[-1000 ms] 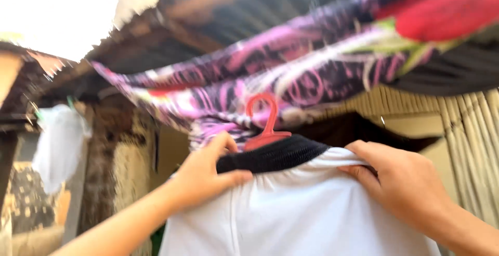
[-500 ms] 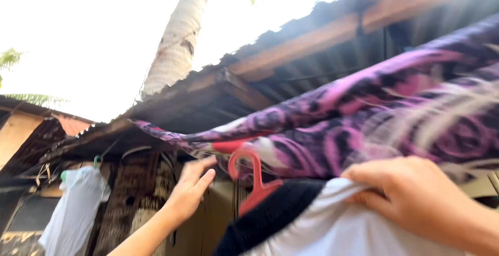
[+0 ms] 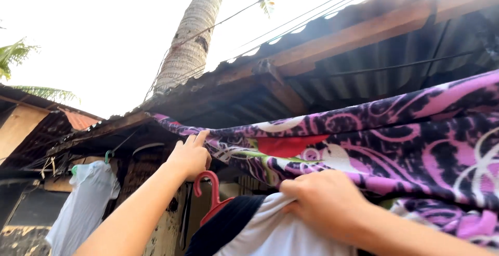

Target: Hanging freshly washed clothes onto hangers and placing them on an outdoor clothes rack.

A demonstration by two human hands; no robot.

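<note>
Purple, pink and black swirl-patterned cloth [image 3: 395, 136] hung draped across the upper right of the view, and the left hand [image 3: 191, 154] was raised to its near end, index finger stretched up against the fabric's edge while the other fingers curled inward; whether they pinched the cloth or only pressed on it could not be told, since the palm faced away. Just below that hand sat the curved hook of a red plastic hanger [image 3: 210, 193], its shoulders hidden inside a white shirt with a black ribbed collar [image 3: 260, 230]. The right hand [image 3: 325, 201] was closed in a firm fist on a bunch of the white fabric beside the collar, knuckles toward the camera, so the fingertips were out of sight. The shirt ran off the bottom edge, and only its top showed. Over the hands ran a rusted corrugated metal roof on wooden beams [image 3: 358, 32], with a palm trunk [image 3: 189, 43] rising behind it into a washed-out sky. Well to the left of the left hand, a second white garment on a green hanger [image 3: 86, 204] hung in shadow, its lower part cut off.
</note>
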